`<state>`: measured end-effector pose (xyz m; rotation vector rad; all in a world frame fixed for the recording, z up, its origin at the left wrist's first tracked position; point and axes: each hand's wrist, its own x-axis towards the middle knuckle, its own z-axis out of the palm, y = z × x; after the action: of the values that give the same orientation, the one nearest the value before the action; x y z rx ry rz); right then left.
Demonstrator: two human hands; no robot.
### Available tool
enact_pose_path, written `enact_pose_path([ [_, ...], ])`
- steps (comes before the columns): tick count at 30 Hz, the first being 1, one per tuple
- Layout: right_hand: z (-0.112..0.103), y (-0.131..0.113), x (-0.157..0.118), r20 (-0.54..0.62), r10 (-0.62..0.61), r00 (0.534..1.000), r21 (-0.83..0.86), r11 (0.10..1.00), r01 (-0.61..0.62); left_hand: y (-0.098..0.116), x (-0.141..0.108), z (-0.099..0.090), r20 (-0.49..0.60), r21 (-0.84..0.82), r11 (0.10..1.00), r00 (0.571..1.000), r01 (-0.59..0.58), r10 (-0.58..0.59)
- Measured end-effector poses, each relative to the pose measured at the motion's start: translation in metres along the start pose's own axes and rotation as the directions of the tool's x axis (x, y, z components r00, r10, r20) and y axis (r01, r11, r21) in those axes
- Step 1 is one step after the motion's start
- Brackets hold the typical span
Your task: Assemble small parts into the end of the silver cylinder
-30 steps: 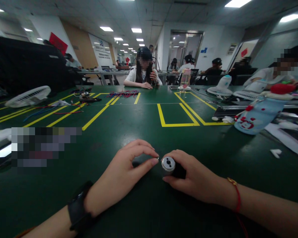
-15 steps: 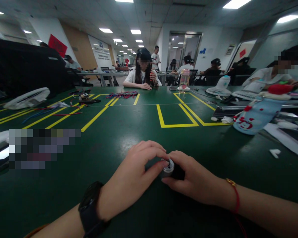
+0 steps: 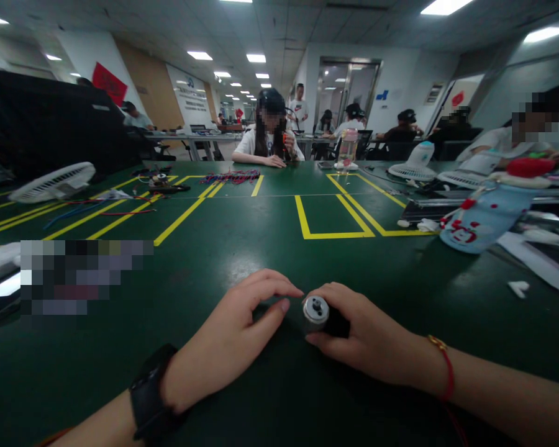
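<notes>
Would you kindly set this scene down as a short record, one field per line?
Left hand: the left hand has finger and thumb parted, nothing visible between them, beside the cylinder
Right hand: the right hand grips the cylinder
Cylinder: metallic, its end face up, a small stub at the centre
Surface: green table with yellow tape
Right side: blue bottle, red on top
Far side: seated person, tangled wires

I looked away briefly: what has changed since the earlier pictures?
The left hand reached the top of the cylinder, let go of a small piece, now apparently at the top's centre, and drew back left. The standing person moved right. The right hand still holds the cylinder.
</notes>
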<state>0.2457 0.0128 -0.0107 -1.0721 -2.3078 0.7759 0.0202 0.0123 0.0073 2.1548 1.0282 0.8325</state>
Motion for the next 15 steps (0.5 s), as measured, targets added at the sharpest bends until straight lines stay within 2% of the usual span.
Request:
enact_pose_path([
  [3, 0.000, 0.000, -0.001, -0.002, -0.003, 1.000, 0.006, 1.000, 0.003, -0.010, -0.003, -0.006, 0.002, 0.036, 0.994, 0.995, 0.100, -0.100],
  [8, -0.001, 0.001, 0.000, 0.002, 0.007, 1.000, 0.009, 1.000, -0.007, -0.019, -0.003, -0.011, 0.056, 0.045, 0.964, 0.963, 0.261, -0.263],
  [15, -0.001, 0.000, 0.000, -0.003, -0.003, 1.000, 0.011, 1.000, 0.003, -0.018, -0.004, -0.010, 0.082, 0.072, 0.972, 0.970, 0.223, -0.228],
])
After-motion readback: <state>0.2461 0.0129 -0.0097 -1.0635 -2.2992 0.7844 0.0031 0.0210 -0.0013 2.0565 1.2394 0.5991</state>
